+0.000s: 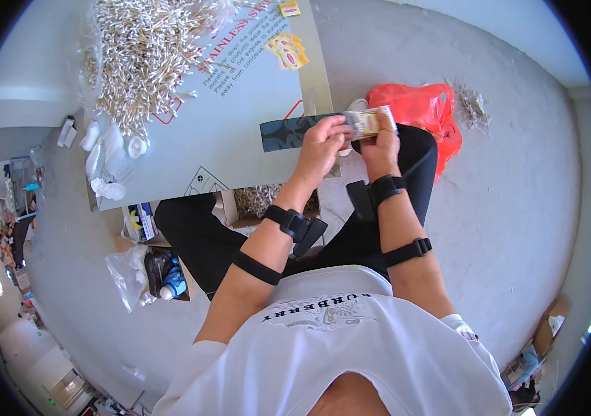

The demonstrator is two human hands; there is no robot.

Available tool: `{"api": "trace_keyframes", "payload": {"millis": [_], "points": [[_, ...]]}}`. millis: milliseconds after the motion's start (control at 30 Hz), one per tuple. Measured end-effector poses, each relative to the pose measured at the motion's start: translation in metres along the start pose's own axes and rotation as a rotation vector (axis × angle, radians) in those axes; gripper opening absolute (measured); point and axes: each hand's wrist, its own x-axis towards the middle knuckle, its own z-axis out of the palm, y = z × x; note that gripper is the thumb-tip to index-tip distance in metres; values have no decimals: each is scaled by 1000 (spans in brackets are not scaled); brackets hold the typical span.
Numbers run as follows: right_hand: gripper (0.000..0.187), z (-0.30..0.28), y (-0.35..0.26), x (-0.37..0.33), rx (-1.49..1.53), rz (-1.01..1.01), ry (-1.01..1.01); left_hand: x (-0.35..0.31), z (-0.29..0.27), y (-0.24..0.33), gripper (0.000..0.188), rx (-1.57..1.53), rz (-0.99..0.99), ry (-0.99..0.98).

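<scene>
Both my hands meet over the table's right edge at a small clear packet (365,124) with a yellow label, with what look like cotton swabs inside. My right hand (383,147) grips its right end, thumb on the front. At the packet's left end, the fingers of my left hand (321,147) are bent and pinch it. Under my left hand a dark grey strip (281,134) lies on the table (240,156). A big heap of loose cotton swabs (143,59) covers the far left of the table.
Yellow label cards (288,53) lie at the far right of the tabletop. White and clear plastic pieces (112,159) sit at its left edge. Below is a carton of swabs (261,201). A red plastic bag (413,104) rests right of my knee; a box with bottles (171,274) stands left.
</scene>
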Motion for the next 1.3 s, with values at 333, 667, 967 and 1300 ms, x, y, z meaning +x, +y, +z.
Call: {"api": "trace_keyframes", "payload": {"millis": [333,667,967,1300], "points": [[15,19,-40,-48,-167,658,-326,-18,3,59,36,1016,984,-48],[30,46,-5,-105,-731,590,-504,-69,-51,76,14,1019,892,243],[35,40,16,-116,-1057,-543,-1069,-70,-74,55,18,825,722,330],[16,49,19,-125,-1116,-813,-1069,-68,-88,55,17,891,743,312]]}}
